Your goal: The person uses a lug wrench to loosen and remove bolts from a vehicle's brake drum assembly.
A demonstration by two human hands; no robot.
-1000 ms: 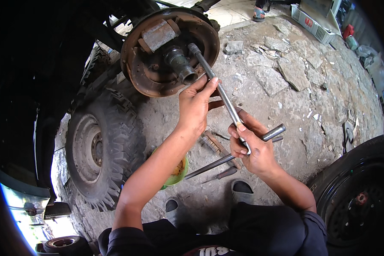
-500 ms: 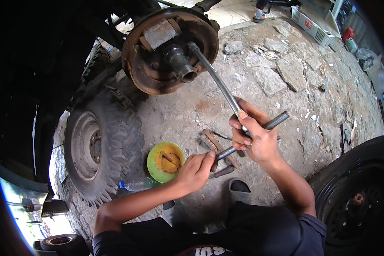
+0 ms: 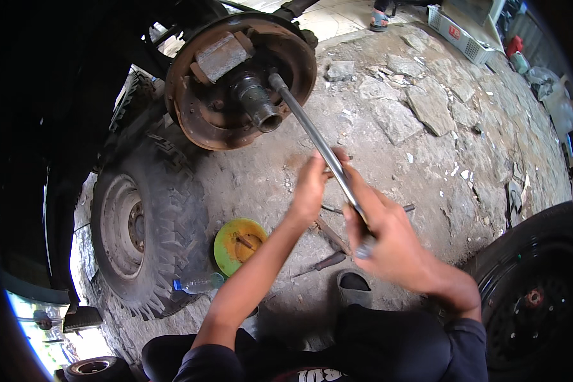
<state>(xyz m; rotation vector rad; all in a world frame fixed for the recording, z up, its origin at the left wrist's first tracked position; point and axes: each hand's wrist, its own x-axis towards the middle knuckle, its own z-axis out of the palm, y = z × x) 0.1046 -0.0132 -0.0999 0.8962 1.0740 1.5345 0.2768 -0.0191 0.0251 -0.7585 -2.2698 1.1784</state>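
Note:
A long socket wrench [image 3: 317, 137] slants from my hands up to a rusty brake backing plate [image 3: 183, 108]. Its socket end [image 3: 275, 80] sits against the plate beside a hollow axle spindle [image 3: 259, 107]; whatever is inside the socket is hidden. My right hand [image 3: 385, 229], slightly smeared by motion, wraps the wrench's lower end, and the blurred tip of the cross bar [image 3: 365, 247] pokes out below it. On the shaft's far left side my left hand [image 3: 311, 188] is closed around the other part of the cross bar, mostly covered by its fingers.
At left a large knobbly tire [image 3: 178, 223] stands beside a green bowl [image 3: 239, 223] of brownish liquid and a plastic bottle [image 3: 200, 282]. A screwdriver [image 3: 325, 262] and a brush [image 3: 331, 234] lie below my hands. Another tire [image 3: 522, 274] is at right; a white basket [image 3: 458, 33] stands far right.
The cross bar has swung round with the wrench. My left hand has moved up and away from me, while my right hand has turned and come slightly lower. The view has shifted a little.

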